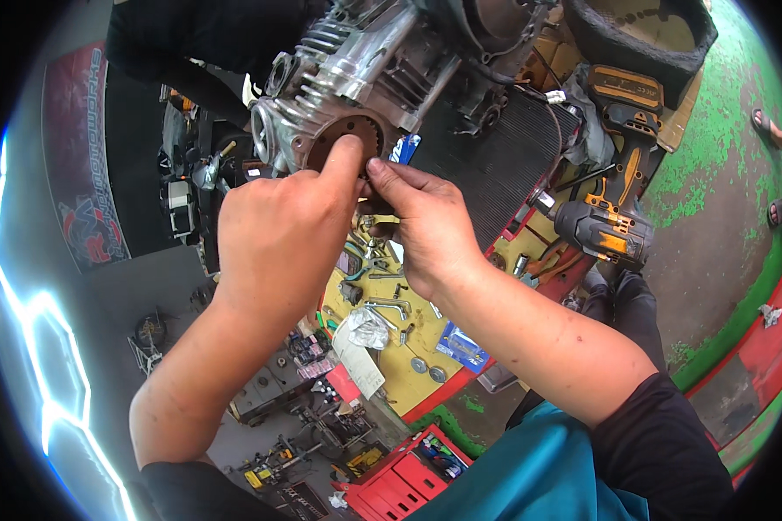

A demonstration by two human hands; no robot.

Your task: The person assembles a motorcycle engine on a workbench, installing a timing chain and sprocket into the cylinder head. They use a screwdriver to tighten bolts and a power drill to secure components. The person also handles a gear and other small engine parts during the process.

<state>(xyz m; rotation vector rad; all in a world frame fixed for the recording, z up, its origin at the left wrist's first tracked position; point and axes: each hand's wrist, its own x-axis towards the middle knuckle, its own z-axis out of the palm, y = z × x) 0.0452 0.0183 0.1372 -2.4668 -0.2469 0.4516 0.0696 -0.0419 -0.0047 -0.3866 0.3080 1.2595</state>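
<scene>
A bare metal engine (pixel 382 82) fills the top middle, its round end opening turned toward me. Inside that opening sits a brown toothed sprocket (pixel 339 137) with small holes in its face. My left hand (pixel 287 213) presses its index finger against the sprocket's face, the other fingers curled in; its thumb is hidden. At the sprocket's lower right edge, my right hand (pixel 430 217) is closed, thumb tip against the bent fingers. Whatever lies between those fingertips is too small or covered to make out.
Right of the engine lie a black ribbed panel (pixel 495 165) and a black-and-yellow impact wrench (pixel 601 230). Below, a yellow bench top (pixel 421 334) carries hex keys, a crumpled plastic bag (pixel 369 328) and a blue packet (pixel 462 346). Another person's sandalled foot (pixel 777 211) stands far right.
</scene>
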